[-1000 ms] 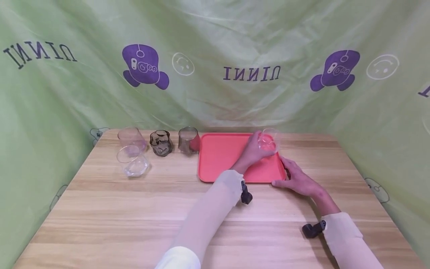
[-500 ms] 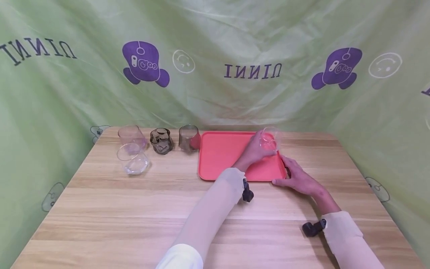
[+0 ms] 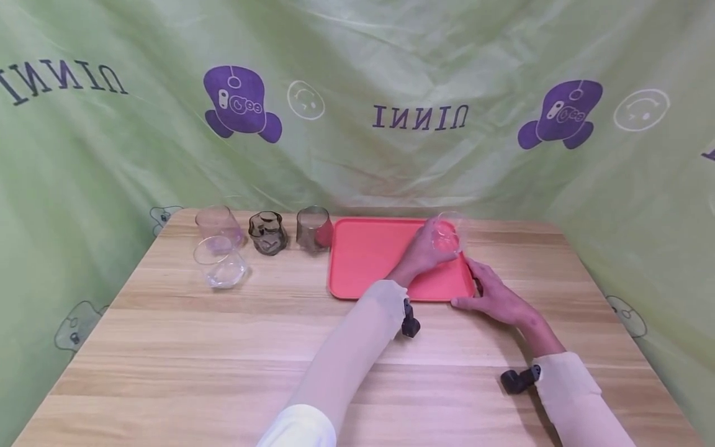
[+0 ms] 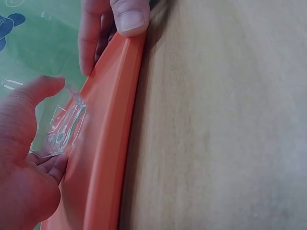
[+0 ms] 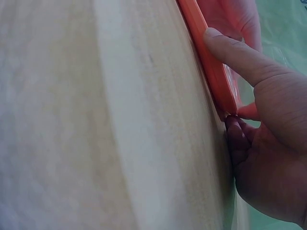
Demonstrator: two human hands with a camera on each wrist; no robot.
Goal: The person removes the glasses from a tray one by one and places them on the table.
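Observation:
In the head view my left hand (image 3: 423, 253) reaches across the red tray (image 3: 363, 257) and grips a clear drinking glass (image 3: 449, 239) at its far right. The left wrist view has the thumb and fingers on either side of that glass (image 4: 67, 127), low over the tray. Whether its base touches the tray I cannot tell. My right hand (image 3: 497, 298) holds the tray's near right corner. Seen from the right wrist, the thumb lies on the tray's front rim (image 5: 211, 57) and the other fingers curl at its side.
Left of the tray stand a smoky grey glass (image 3: 313, 230), a wavy brown glass (image 3: 268, 234), a pinkish glass (image 3: 215, 223) and a clear glass (image 3: 226, 272). All are on the wooden table (image 3: 223, 360). A green printed curtain (image 3: 357, 167) hangs behind and at both sides.
Both hands keep their places on the glass and the tray. The head view has tilted very slightly; nothing else has visibly moved.

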